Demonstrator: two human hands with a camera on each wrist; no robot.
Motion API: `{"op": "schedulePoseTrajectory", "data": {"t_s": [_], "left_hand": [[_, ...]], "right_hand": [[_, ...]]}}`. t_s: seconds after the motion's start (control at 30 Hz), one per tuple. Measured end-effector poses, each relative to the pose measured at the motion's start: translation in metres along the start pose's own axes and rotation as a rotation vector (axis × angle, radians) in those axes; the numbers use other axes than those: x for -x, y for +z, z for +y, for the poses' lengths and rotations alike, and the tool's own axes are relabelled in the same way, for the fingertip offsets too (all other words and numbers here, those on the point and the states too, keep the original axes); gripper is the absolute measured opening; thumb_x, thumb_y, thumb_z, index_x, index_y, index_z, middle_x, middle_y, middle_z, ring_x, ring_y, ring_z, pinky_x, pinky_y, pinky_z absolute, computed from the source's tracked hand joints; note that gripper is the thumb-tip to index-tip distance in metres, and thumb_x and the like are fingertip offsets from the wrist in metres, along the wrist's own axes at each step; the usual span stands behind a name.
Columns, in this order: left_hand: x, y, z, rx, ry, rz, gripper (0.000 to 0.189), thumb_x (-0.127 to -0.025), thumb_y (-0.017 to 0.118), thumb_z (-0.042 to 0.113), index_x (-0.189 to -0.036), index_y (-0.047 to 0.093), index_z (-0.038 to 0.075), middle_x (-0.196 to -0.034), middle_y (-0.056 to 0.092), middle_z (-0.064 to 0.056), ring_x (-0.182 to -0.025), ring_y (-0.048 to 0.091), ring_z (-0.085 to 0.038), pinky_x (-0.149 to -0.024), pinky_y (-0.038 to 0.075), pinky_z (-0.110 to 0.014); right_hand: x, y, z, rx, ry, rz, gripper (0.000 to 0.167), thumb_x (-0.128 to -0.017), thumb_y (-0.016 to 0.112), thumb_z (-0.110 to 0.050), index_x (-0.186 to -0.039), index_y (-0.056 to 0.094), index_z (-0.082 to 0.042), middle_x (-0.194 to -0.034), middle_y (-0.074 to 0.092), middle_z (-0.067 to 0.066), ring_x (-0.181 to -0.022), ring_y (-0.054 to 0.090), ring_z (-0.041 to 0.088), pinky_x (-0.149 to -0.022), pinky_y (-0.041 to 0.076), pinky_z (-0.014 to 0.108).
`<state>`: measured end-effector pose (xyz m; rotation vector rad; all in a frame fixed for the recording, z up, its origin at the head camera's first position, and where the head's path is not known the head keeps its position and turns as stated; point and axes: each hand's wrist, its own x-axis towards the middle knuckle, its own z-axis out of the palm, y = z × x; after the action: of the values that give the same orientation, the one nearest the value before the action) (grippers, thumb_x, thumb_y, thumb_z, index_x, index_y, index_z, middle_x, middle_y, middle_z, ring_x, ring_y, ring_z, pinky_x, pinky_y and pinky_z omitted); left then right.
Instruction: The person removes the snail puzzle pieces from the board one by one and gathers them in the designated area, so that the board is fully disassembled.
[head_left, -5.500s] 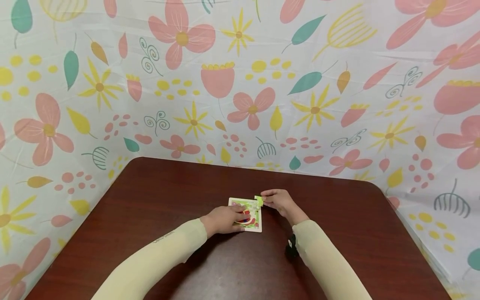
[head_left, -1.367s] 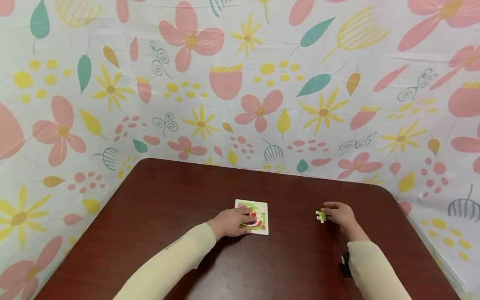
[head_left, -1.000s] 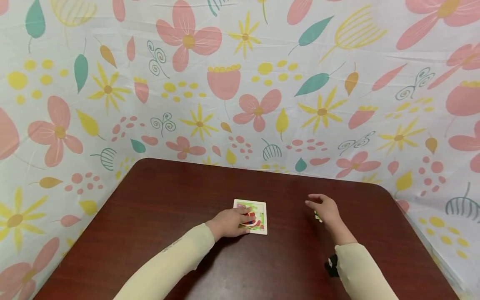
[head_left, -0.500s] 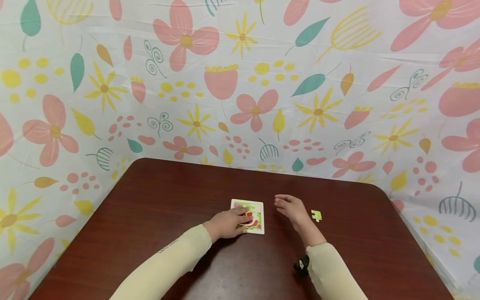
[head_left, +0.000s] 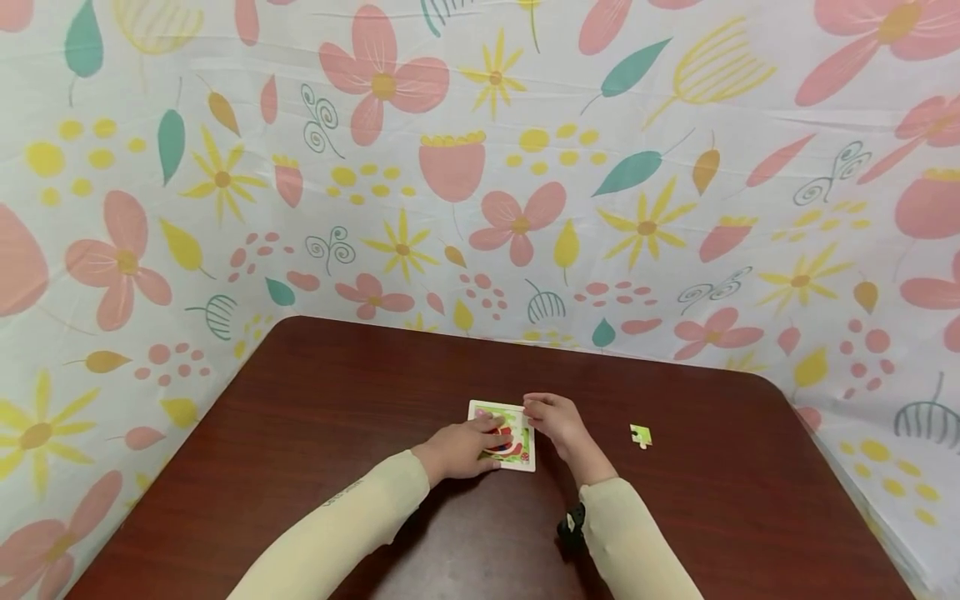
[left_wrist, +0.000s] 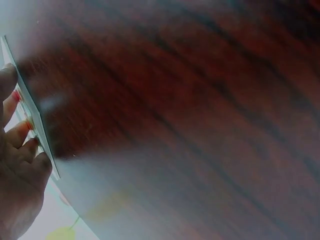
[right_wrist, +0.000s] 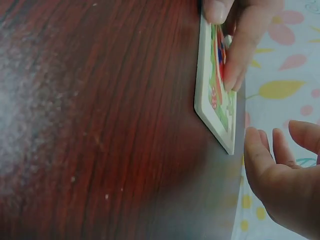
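A small white-framed jigsaw puzzle (head_left: 531, 458) with a green and red picture lies on the brown table. My left hand (head_left: 459, 448) rests on its left part with fingers spread, covering some of the picture. In the right wrist view, that hand's thumb and fingers lie over the frame (right_wrist: 201, 85). My right hand (head_left: 558, 421) is at the puzzle's upper right corner, fingers slightly bent and nothing held; the right wrist view shows this hand (right_wrist: 285, 172) just off the corner. Farther right lies a loose green puzzle piece (head_left: 643, 436).
The dark reddish-brown table (head_left: 360, 375) has rounded back corners. A flower-patterned white cloth (head_left: 480, 208) hangs behind it and along both sides. A black strap (head_left: 572, 527) is at my right wrist.
Earlier my right hand held the green puzzle piece at the puzzle's corner, then carried it right. It has let go of the piece there and returned leftward to the puzzle. My left hand stays on the puzzle.
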<state>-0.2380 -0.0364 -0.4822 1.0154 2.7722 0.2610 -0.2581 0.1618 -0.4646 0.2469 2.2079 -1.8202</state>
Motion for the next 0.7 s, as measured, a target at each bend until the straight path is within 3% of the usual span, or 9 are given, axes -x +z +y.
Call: {"op": "schedulePoseTrajectory", "data": {"t_s": [0.4,0.57,0.7], "left_hand": [[-0.001,0.001,-0.003,-0.017,0.042,0.049,0.048,-0.099,0.067,0.038,-0.144,0.061,0.023,-0.158,0.05,-0.006,-0.148,0.047,-0.022,-0.111,0.05,-0.038],[0.001,0.002,-0.003,-0.006,0.033,0.043,0.048,-0.1,0.066,0.038,-0.145,0.06,0.024,-0.159,0.049,-0.006,-0.148,0.047,-0.023,-0.112,0.05,-0.038],[0.002,0.002,-0.004,-0.018,0.043,0.047,0.048,-0.1,0.065,0.04,-0.145,0.06,0.024,-0.159,0.05,-0.007,-0.148,0.047,-0.023,-0.112,0.049,-0.038]], "right_hand": [[-0.006,0.01,0.001,0.076,0.006,0.036,0.039,-0.107,0.049,-0.012,-0.14,0.057,0.008,-0.146,0.054,0.03,-0.137,0.055,0.042,-0.114,0.048,0.049],[-0.004,0.014,0.002,0.112,-0.026,0.046,0.033,-0.106,0.052,-0.011,-0.132,0.064,0.006,-0.134,0.063,0.027,-0.125,0.064,0.037,-0.103,0.056,0.042],[-0.003,0.017,0.002,0.114,-0.017,0.052,0.031,-0.106,0.053,-0.009,-0.13,0.065,0.006,-0.133,0.064,0.026,-0.123,0.065,0.036,-0.102,0.057,0.041]]}}
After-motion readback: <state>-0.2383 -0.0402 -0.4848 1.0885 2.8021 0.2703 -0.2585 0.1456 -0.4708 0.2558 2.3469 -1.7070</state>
